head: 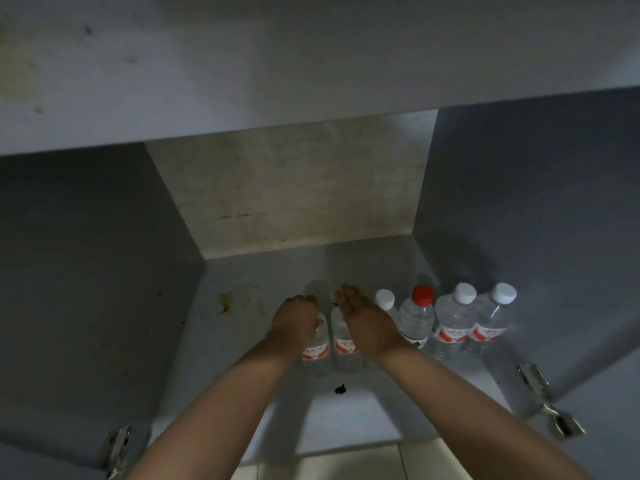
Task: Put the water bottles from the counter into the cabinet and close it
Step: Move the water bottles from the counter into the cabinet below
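Six water bottles stood upright in row on cabinet floor [277, 271]. Left hand [296, 320] gripped top of leftmost bottle [316, 355]. Right hand [367, 322] flat, fingers straight, over next bottle [344, 348]. Red-capped bottle [417, 315] further right. Door hinge [540, 393] at right edge.

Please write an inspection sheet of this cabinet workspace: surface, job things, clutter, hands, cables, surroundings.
Surface: grey cabinet shelf, brown stain and black spot.
Job things: six clear plastic water bottles in a row; the red-capped bottle stands fourth from the left, and three white caps are visible.
Clutter: nothing seen.
Hands: left hand grips the leftmost bottle; right hand open, fingers straight, over the second bottle.
Cables: nothing seen.
Surroundings: metal door hinges at both sides.
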A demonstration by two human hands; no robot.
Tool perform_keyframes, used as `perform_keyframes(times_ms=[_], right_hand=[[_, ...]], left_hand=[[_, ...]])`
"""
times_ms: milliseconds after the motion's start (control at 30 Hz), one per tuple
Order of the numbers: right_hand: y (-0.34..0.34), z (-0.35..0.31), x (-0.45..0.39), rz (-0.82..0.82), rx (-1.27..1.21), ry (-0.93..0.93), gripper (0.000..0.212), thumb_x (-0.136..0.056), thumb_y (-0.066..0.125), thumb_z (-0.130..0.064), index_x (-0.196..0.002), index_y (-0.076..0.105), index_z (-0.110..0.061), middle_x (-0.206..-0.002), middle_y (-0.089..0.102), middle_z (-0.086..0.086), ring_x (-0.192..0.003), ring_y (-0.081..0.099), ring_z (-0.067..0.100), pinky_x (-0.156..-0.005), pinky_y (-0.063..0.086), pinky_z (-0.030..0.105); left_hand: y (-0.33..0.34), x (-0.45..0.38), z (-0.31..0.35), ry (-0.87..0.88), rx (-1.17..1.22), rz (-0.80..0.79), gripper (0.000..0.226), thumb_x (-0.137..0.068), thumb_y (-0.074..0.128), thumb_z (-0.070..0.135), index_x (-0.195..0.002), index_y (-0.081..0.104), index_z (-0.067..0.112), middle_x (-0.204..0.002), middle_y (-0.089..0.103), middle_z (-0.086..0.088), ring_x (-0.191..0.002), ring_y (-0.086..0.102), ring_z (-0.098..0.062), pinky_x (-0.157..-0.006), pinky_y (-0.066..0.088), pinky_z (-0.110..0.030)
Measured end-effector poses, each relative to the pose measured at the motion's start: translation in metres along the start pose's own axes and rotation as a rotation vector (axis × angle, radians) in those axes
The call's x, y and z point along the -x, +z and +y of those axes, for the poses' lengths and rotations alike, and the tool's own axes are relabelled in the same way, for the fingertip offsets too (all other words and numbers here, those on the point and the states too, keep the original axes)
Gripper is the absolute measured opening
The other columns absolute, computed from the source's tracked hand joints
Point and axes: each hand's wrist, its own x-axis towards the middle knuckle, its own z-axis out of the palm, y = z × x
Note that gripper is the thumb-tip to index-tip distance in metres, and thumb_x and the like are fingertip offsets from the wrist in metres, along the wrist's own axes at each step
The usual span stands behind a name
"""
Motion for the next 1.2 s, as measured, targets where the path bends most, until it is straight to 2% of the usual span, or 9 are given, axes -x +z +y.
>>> perform_keyframes(times_ms=[333,667,900,967,1000,1033,1067,1133,1200], right_hand=[[-0.002,-0.003,0.001,0.001,-0.075,0.007,0.057,-0.099,0.025,0.003,-0.149,-0.002,0.000,-0.160,-0.006,0.017,-0.149,0.001,0.027,-0.122,0.010,0.031],[0.002,-0.008,0.001,0.015,-0.107,0.047,0.058,-0.099,0.026,0.003,-0.148,-0.004,0.000,-0.159,-0.009,0.016,-0.149,-0.002,0.026,-0.122,0.006,0.028],[0.003,-0.011,0.005,0.032,-0.082,0.073,0.060,-0.100,0.034,-0.009,-0.150,0.002,-0.006,-0.160,-0.006,0.012,-0.149,-0.002,0.029,-0.123,0.003,0.035],[-0.004,-0.017,0.015,0.084,-0.054,0.087,0.060,-0.096,0.049,-0.011,-0.148,0.021,-0.002,-0.158,0.014,0.018,-0.146,0.017,0.034,-0.121,0.017,0.038],[-0.010,-0.021,0.023,0.144,-0.014,0.075,0.061,-0.084,0.068,-0.011,-0.138,0.042,0.001,-0.149,0.037,0.023,-0.136,0.040,0.038,-0.112,0.035,0.041],[-0.015,-0.025,0.032,0.172,0.022,0.074,0.063,-0.063,0.085,-0.012,-0.120,0.062,0.001,-0.129,0.061,0.023,-0.115,0.061,0.038,-0.094,0.052,0.043],[-0.020,-0.029,0.042,0.157,0.061,0.081,0.064,-0.043,0.093,-0.015,-0.103,0.073,-0.002,-0.109,0.073,0.019,-0.096,0.072,0.034,-0.076,0.060,0.042],[-0.029,-0.040,0.064,0.064,0.051,0.091,0.063,-0.030,0.094,-0.023,-0.088,0.078,-0.008,-0.092,0.079,0.012,-0.084,0.076,0.029,-0.064,0.062,0.041],[-0.048,-0.058,0.090,-0.063,0.063,0.060,0.056,-0.035,0.092,-0.032,-0.085,0.078,-0.010,-0.088,0.079,0.009,-0.083,0.076,0.027,-0.064,0.061,0.042]], left_hand=[[0.003,-0.011,0.001,0.049,-0.001,0.033,0.038,-0.099,0.043,0.028,-0.125,0.045,-0.001,-0.130,0.054,-0.020,-0.120,0.053,-0.031,-0.096,0.043,-0.032],[0.010,-0.006,-0.003,0.056,0.044,0.053,0.038,-0.099,0.043,0.029,-0.126,0.044,0.002,-0.127,0.055,-0.018,-0.117,0.054,-0.030,-0.094,0.041,-0.032],[0.016,0.008,-0.006,-0.027,0.206,0.095,0.058,-0.099,0.042,0.031,-0.149,0.020,0.010,-0.142,0.043,-0.016,-0.128,0.044,-0.031,-0.102,0.041,-0.035],[0.012,0.024,-0.007,-0.074,0.179,0.106,0.054,-0.100,0.036,0.031,-0.150,0.019,0.016,-0.151,0.033,-0.011,-0.137,0.034,-0.029,-0.106,0.038,-0.036],[0.009,0.035,-0.007,-0.089,0.164,0.081,0.052,-0.101,0.034,0.031,-0.150,0.018,0.019,-0.155,0.026,-0.008,-0.142,0.027,-0.027,-0.109,0.034,-0.036],[0.007,0.048,-0.009,-0.094,0.145,0.041,0.051,-0.102,0.032,0.031,-0.150,0.018,0.023,-0.159,0.018,-0.005,-0.146,0.019,-0.026,-0.113,0.029,-0.036],[0.004,0.062,-0.010,-0.093,0.130,-0.001,0.050,-0.102,0.030,0.031,-0.150,0.017,0.026,-0.161,0.012,-0.002,-0.148,0.012,-0.025,-0.116,0.024,-0.037],[-0.006,0.097,-0.010,-0.097,0.148,-0.079,0.051,-0.101,0.032,0.031,-0.150,0.018,0.028,-0.162,0.007,0.001,-0.150,0.004,-0.024,-0.119,0.018,-0.040],[-0.021,0.138,-0.010,-0.127,0.201,-0.144,0.051,-0.100,0.033,0.031,-0.149,0.019,0.028,-0.162,0.007,0.003,-0.150,0.001,-0.024,-0.120,0.015,-0.042]])
